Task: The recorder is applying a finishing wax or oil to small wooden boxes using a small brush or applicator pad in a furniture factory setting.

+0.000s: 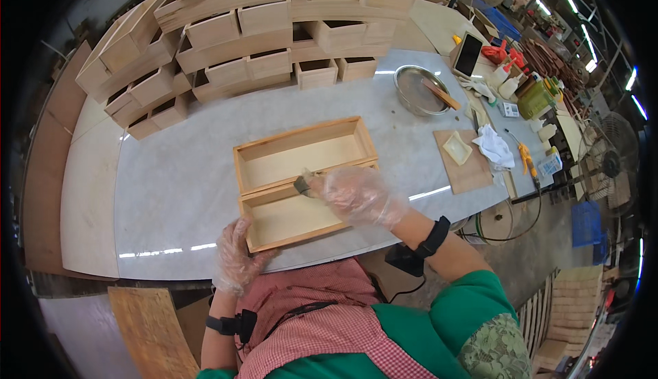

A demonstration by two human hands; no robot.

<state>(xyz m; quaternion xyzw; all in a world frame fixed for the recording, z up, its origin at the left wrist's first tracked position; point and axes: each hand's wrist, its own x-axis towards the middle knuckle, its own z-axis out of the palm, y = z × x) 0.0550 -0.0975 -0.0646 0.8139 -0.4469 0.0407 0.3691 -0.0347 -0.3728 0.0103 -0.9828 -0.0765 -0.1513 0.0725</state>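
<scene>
An open wooden box point(301, 236) with two shallow halves lies on the grey tabletop in front of me, its halves side by side along a shared middle edge. My left hand point(236, 255), in a clear plastic glove, grips the near left corner of the closer half. Above the middle edge is my right hand point(360, 194), gloved the same way and closed around a small dark-tipped tool point(301, 186). The tool's flat dark end touches or hovers just over the wood; which of these I cannot tell. Its handle is mostly hidden by my fingers.
Stacked wooden drawer units point(233, 43) stand along the far side, several drawers pulled out. To the right are a metal bowl point(411, 91) with a wooden stick, a board point(452, 170) bearing a small dish, a white cloth point(495, 147), an orange-handled corded tool point(526, 160), bottles and a phone point(468, 55).
</scene>
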